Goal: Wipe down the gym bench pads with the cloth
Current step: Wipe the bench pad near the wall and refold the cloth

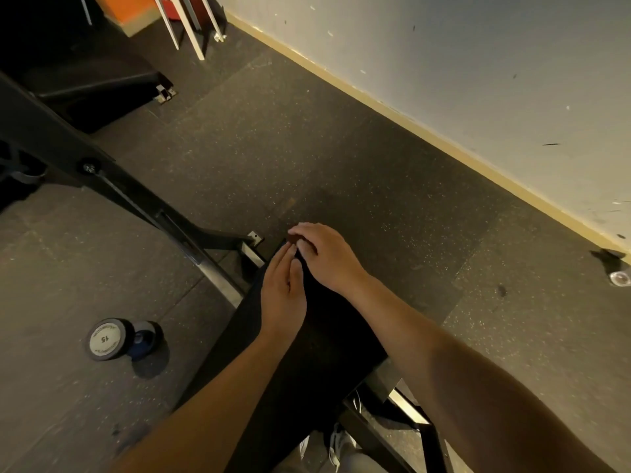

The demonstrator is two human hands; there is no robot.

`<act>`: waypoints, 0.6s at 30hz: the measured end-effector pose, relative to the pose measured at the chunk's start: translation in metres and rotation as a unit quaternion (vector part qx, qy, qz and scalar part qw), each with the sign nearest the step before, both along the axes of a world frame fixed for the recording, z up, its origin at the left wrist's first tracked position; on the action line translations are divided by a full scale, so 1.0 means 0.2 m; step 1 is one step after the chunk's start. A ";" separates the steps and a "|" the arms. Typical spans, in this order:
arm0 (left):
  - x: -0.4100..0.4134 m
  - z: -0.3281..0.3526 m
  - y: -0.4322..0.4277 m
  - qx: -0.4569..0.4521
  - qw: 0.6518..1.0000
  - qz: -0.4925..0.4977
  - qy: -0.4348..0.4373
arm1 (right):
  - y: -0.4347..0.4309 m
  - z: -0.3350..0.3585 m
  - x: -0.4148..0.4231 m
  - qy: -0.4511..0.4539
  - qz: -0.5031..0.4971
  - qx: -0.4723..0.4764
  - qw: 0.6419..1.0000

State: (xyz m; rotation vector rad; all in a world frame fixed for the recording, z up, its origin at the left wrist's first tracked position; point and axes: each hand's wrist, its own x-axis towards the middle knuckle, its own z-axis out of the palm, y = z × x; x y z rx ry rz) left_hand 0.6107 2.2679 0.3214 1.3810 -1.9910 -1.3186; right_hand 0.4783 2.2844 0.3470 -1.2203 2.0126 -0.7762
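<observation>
Lighting is poor. The bench pad [300,363] is near-black, so its surface detail and edges are lost, and its near end is cut off by the frame bottom. No clearly readable cloth. The only candidate is a small dark-brown piece [293,238] at the pad's far end, mostly covered, and I can't tell what it is.

Count:
- two hands, both forearms bare
- one pad under them
- one dumbbell [106,339] marked 15 on the floor [307,148] to the left, far head half hidden
- one black frame bar [136,199] running diagonally
- one shoe [338,442] partly visible below the pad

Right hand [324,254]: fingers [307,230] are curled over the brown piece and grasp it, with only its left edge poking out past the fingertips. Thumb contact is hidden.

Left hand [283,291]: fingers [283,264] are straight and relaxed, lying along the pad. The tips sit just beside the brown piece, and I can't tell whether they touch it. The two hands are touching or nearly so.
</observation>
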 end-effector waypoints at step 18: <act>0.03 -0.02 -0.03 0.024 0.999 0.019 0.011 | -0.10 -0.04 0.01 0.075 0.054 0.033 0.995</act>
